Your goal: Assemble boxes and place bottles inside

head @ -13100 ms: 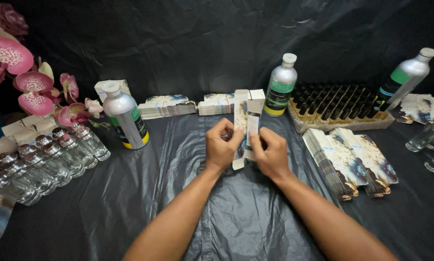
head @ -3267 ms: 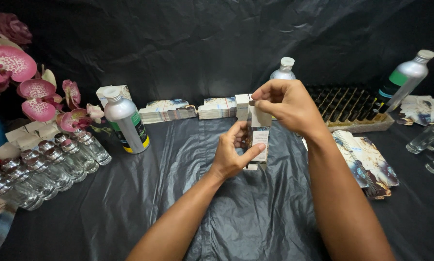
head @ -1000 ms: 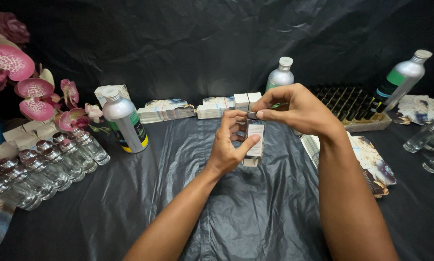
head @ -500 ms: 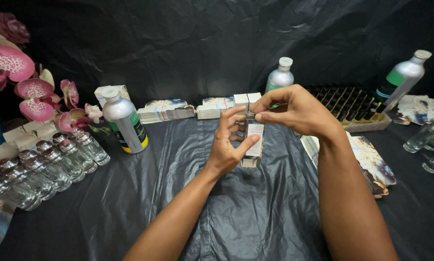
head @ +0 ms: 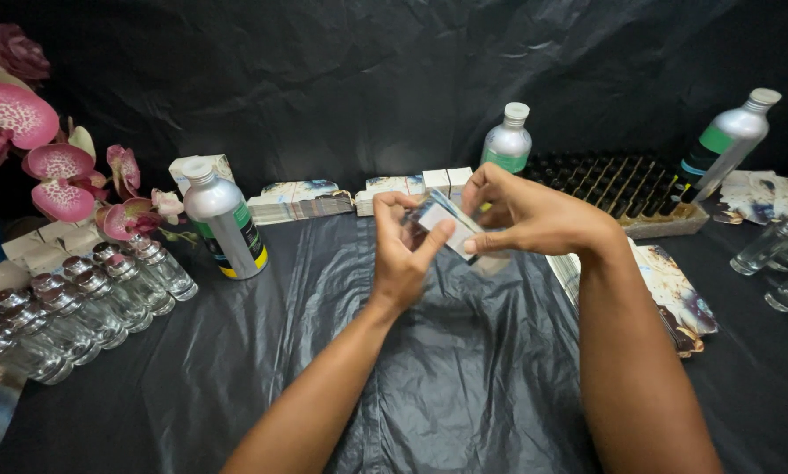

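Holding a small carton (head: 447, 230) up over the tabletop (head: 429, 369), tilted and blurred; left hand (head: 403, 254) wraps it from below, thumb across its face, likely to steady it; right hand (head: 521, 215) pinches its upper end with the fingertips; I read both grips as closed on the carton. Glass vials (head: 69, 303) line up at left beside a metal bottle (head: 223, 219), flat cartons (head: 302, 200) stacked behind, a tray (head: 640, 189) at right; I judge all kept within reach.
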